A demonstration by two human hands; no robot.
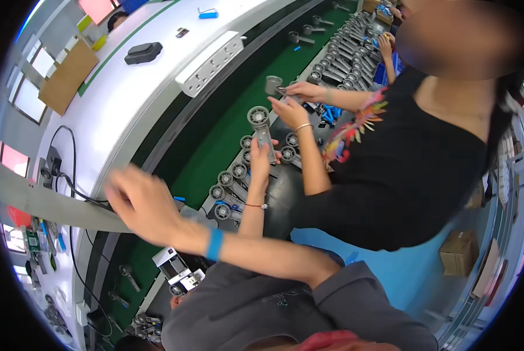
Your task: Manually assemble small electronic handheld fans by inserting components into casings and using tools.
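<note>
In my left hand (262,161), with a thin red bracelet at the wrist, is a grey handheld fan (258,117). Its round spoked head points up and away, and my fingers wrap round the handle. My right arm, wearing a blue wristband, crosses in front of my left forearm. The right hand (142,205) hangs near the white bench edge and a curved grey bar, smeared by motion, so its fingers cannot be read. Several similar fans (229,181) lie beside the green conveyor, close to my left hand.
At right a co-worker in black holds a grey part (275,86). Many fans (346,55) line the green belt (197,140) beyond. A white power strip (210,63) is on the bench side; black cables (74,169) hang left. A white device (171,266) stands below my right forearm.
</note>
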